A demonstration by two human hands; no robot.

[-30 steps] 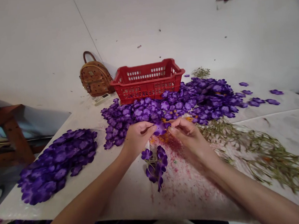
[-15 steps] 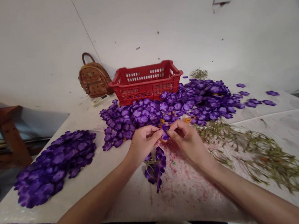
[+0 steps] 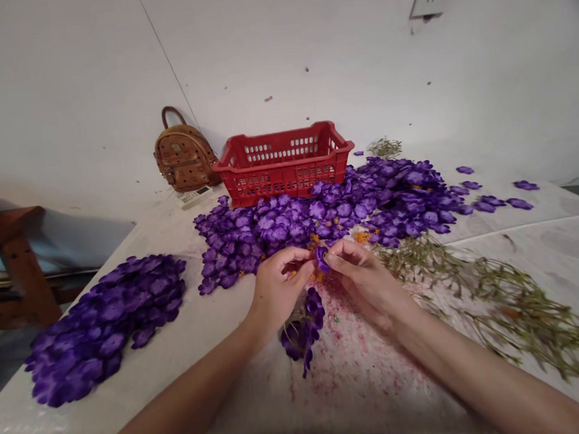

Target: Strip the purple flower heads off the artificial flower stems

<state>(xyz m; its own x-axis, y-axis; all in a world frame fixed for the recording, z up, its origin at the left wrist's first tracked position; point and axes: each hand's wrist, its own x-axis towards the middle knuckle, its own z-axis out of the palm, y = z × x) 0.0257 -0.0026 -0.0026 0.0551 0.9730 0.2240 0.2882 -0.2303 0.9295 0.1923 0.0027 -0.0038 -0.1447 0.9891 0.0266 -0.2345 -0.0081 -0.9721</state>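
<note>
1. Purple flowers [image 3: 109, 311] lie in a flat pile at the left of the frame, on the white table [image 3: 206, 377].
2. A brown bag [image 3: 185, 160] stands at the upper left, just beside the red basket [image 3: 284, 177].
3. Near the middle is the left hand [image 3: 280, 288]. Its thumb and finger pinch the left edge of one small flower.
4. Below the hands lies a little bunch [image 3: 306, 329] with thin stems.
5. That small flower [image 3: 321, 260] is in the middle of the frame, between both hands. It looks curled. I think the step now is working it with the fingertips. The next move seems to call for a soft, steady pinch, so the petals don't rip.
6. The right hand [image 3: 364, 271] pinches the other side.
7. Behind it sits a big heap [image 3: 398, 198] of more flowers.
8. Green stems [image 3: 531, 298] lie tangled at the right.
</note>
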